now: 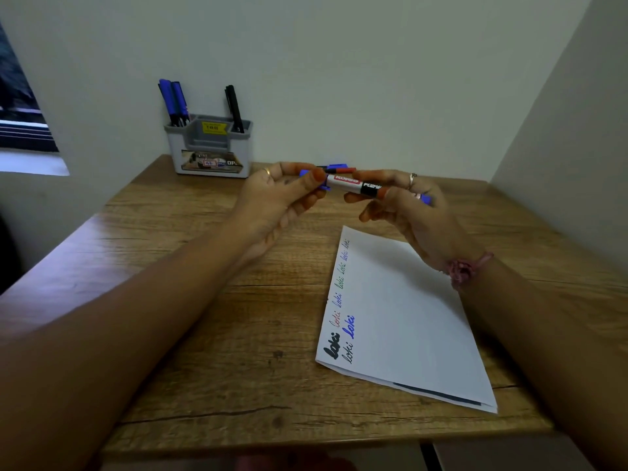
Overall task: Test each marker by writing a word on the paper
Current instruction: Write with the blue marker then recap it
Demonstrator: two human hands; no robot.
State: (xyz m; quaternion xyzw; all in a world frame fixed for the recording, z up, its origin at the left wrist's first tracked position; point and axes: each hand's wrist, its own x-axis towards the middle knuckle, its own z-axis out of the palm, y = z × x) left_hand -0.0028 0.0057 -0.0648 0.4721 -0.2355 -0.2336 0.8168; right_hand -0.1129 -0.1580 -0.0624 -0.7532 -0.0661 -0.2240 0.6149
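I hold a thick blue marker point(353, 185) with a white, red and black label level above the table, between both hands. My left hand point(278, 198) pinches its blue cap end. My right hand point(407, 212) grips the barrel, and the blue tail sticks out past the fingers. A white sheet of paper point(407, 317) lies on the table below my right hand. Along its left edge the word "loki" is written several times in black, red, blue and green.
A grey pen holder point(210, 147) stands at the back of the wooden table point(221, 334), with blue markers point(173, 100) at its left and black markers point(234, 107) at its right. More pens point(336, 168) lie behind my hands. Walls close in behind and right.
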